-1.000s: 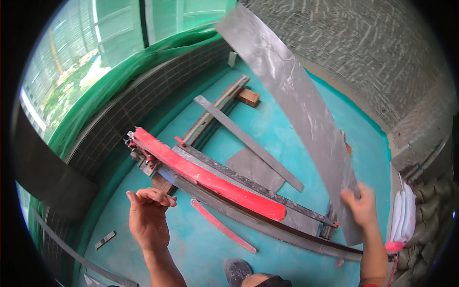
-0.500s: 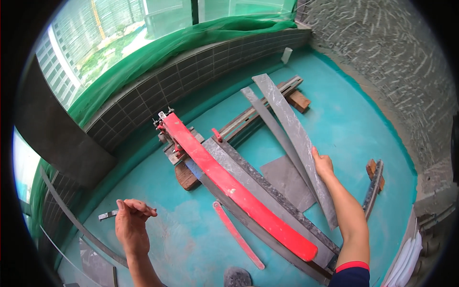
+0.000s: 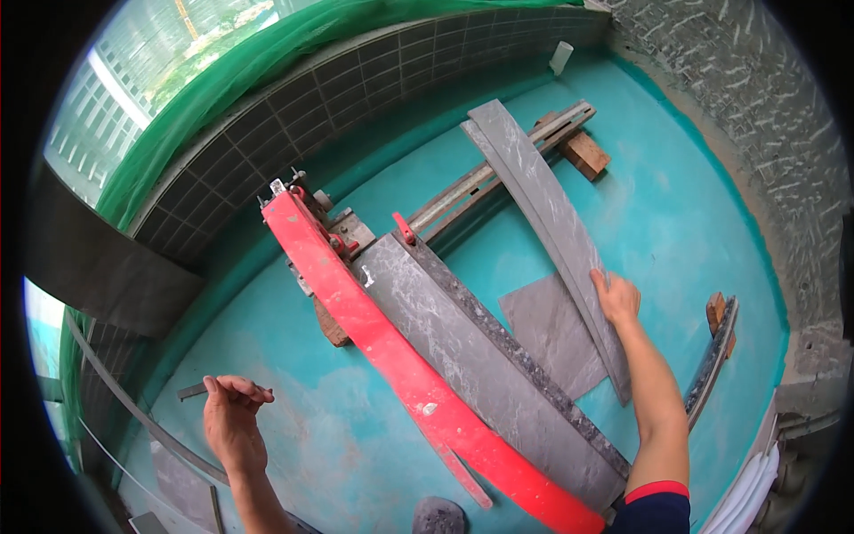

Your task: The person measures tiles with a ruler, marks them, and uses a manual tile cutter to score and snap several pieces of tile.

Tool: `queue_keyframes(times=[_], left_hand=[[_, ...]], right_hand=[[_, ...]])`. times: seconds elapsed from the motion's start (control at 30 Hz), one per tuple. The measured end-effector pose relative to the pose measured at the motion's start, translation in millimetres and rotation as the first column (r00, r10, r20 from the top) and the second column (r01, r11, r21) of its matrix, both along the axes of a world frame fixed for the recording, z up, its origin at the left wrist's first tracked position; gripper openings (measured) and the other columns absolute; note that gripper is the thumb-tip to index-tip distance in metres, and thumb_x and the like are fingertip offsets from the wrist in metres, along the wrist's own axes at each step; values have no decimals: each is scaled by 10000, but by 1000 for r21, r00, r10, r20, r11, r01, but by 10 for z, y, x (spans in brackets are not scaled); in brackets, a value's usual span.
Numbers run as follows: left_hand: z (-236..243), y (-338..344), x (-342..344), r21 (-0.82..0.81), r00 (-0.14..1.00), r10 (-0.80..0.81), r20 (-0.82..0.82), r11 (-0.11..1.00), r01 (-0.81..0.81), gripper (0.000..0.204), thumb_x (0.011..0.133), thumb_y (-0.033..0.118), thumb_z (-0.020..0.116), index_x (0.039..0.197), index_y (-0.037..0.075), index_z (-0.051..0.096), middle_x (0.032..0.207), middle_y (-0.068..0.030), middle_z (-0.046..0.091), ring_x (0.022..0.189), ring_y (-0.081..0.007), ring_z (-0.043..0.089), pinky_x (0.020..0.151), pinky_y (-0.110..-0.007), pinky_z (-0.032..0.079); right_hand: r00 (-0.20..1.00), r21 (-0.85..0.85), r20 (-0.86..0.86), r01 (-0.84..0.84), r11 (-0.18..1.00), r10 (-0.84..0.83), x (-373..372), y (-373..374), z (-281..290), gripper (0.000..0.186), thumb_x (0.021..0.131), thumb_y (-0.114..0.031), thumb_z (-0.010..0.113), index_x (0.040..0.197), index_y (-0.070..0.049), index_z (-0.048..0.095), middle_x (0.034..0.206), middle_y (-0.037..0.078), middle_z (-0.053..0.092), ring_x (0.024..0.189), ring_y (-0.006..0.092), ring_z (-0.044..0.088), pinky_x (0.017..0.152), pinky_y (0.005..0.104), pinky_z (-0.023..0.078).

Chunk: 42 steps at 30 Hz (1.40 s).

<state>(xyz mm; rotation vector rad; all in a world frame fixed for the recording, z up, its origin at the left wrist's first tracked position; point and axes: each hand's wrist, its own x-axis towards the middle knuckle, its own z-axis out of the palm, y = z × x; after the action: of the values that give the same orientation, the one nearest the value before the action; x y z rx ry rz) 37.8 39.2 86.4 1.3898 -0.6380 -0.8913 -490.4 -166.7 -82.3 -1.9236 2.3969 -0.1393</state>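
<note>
My right hand [image 3: 618, 298] grips the right edge of a long grey tile strip [image 3: 543, 178], its thumb on the upper face. A second grey strip [image 3: 525, 200] lies close along its left side, partly covered. Both cross over the metal rail of a manual tile cutter. The cutter's long red bar [image 3: 382, 343] slants toward me beside a wide grey tile [image 3: 445, 307]. Off to the left, my left hand [image 3: 236, 427] is closed on a slim dark stick-like item [image 3: 193, 390], poking out past the fingers; its kind is unclear.
Wooden blocks [image 3: 584, 156] prop the rail [image 3: 454, 200]. A square grey tile [image 3: 551, 334] lies on the teal floor. A narrow red strip [image 3: 463, 476] sticks out beside the red bar. A low tiled wall [image 3: 356, 80] with green netting [image 3: 222, 80] bounds the far side; rough wall stands right.
The tile strip under my right hand now lies nearly together with the other strip; the gap between them has closed. My left hand keeps its item. The whole view has shifted.
</note>
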Motion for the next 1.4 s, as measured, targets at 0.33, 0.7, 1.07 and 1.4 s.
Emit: queue_keyframes(times=[0.33, 0.7, 1.07, 1.4], left_hand=[[-40, -222, -200, -58, 995, -98, 3, 994, 98, 478, 996, 423, 336, 796, 31, 523, 724, -80, 542, 691, -199, 565, 737, -345, 469], [-116, -70, 6, -100, 979, -203, -29, 975, 199, 456, 1009, 399, 304, 854, 42, 541, 798, -72, 554, 766, -192, 559, 815, -351, 457], [-41, -99, 135, -238, 890, -449, -78, 875, 421, 408, 1010, 376, 330, 927, 38, 542, 869, -64, 548, 860, -194, 538, 922, -347, 411], [352, -169, -279, -357, 906, -409, -105, 866, 350, 429, 1005, 381, 335, 889, 33, 557, 826, -82, 565, 778, -213, 579, 803, -366, 467]], right_hand=[[988, -266, -152, -64, 962, 23, 25, 299, 190, 534, 890, -536, 463, 969, -26, 601, 886, 184, 617, 892, 381, 591, 757, 455, 468], [916, 74, 331, 213, 974, -226, -962, 2009, 1016, 323, 877, -329, 604, 828, -10, 593, 694, 102, 600, 645, 172, 572, 607, 326, 442], [291, 872, 396, 178, 456, -871, -1024, 3808, 1304, 375, 851, -362, 663, 882, 10, 628, 789, 85, 661, 634, 104, 590, 536, 222, 462], [-301, 907, 422, 129, 402, -855, -1093, 4249, 397, 114, 817, -105, 703, 837, -46, 607, 827, 45, 637, 771, 132, 621, 688, 229, 525]])
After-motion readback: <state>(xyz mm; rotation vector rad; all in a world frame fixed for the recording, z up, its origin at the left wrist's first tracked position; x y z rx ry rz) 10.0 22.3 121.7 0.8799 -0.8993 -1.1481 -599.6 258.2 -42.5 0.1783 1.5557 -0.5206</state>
